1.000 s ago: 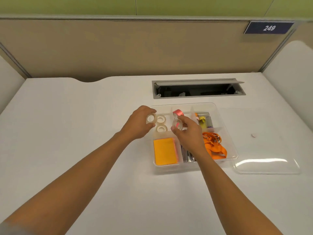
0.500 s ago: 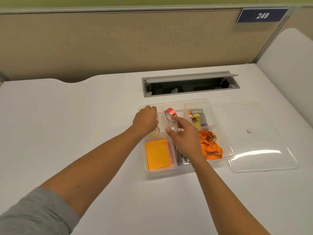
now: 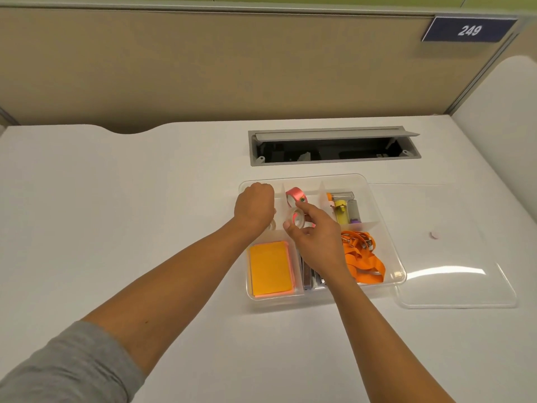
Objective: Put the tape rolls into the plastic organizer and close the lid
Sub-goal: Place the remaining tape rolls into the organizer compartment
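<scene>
Head view: the plastic organizer sits on the white table, its lid lying off to the right. The right hand pinches a clear tape roll over the middle far compartment, beside a pink roll. The left hand is curled in the far-left compartment; I cannot tell what it holds. Loading looks nearly done; next, set the roll down, then fetch the lid
</scene>
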Motion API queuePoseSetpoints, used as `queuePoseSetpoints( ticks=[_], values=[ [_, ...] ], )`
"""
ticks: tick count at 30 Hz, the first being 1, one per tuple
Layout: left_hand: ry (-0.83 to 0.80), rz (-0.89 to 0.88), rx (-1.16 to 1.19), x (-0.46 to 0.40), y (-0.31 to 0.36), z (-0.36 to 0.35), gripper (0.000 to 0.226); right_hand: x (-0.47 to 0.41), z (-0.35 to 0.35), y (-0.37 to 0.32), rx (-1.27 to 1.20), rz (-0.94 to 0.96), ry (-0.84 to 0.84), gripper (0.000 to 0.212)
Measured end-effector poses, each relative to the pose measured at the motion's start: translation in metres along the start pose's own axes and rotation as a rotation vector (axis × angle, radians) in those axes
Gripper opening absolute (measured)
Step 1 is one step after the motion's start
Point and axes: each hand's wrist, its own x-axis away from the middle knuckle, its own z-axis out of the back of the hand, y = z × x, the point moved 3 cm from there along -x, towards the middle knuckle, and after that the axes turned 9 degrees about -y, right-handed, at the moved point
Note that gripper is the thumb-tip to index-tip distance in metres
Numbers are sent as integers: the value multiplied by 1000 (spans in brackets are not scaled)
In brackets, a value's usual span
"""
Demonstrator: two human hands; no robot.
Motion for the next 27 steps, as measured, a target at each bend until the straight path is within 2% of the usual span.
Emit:
queuePoseSetpoints(
  ticks=[3, 5, 9, 12, 18, 27],
  values=[
    [35, -10, 15, 6, 1, 12, 32, -2, 0, -3, 23, 11, -20, 49],
    [122, -17, 46, 14, -3, 27, 29, -3, 0, -7, 30, 12, -26, 49],
    [309, 24, 273, 34, -34, 49, 31, -11, -4, -16, 87, -14, -56, 51],
    [247, 112, 479, 50, -61, 43, 37, -20, -14, -24, 152, -42, -100, 54],
    [-54, 174, 851, 74, -75, 12, 45, -43, -46, -38, 452, -85, -240, 50],
    [-99, 155, 942, 74, -75, 5, 30, -58, -67, -37, 675, -142, -304, 40]
  ],
)
